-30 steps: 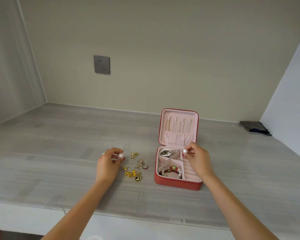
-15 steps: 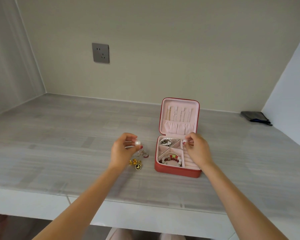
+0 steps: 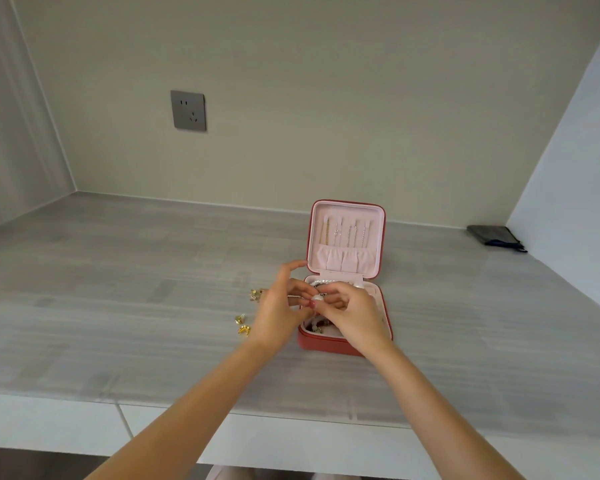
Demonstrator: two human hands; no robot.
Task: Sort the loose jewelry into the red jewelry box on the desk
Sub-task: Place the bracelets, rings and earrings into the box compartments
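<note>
Watching head cam, I saw both hands meet over the open red jewelry box [image 3: 343, 344] on the worktop [image 3: 118, 271]. L hand [image 3: 278, 313] & R hand [image 3: 354, 317] pinched a white pearl piece [image 3: 316, 298] between fingertips. Gold loose jewelry [image 3: 244, 330] lay just left of the box.

Both forearms are bare, with no sleeve visible up to the frame edge. The left hand [image 3: 278, 315] carries red nail polish, seen on one fingertip. The right hand [image 3: 355, 315] shows no ring or wristwear.
</note>
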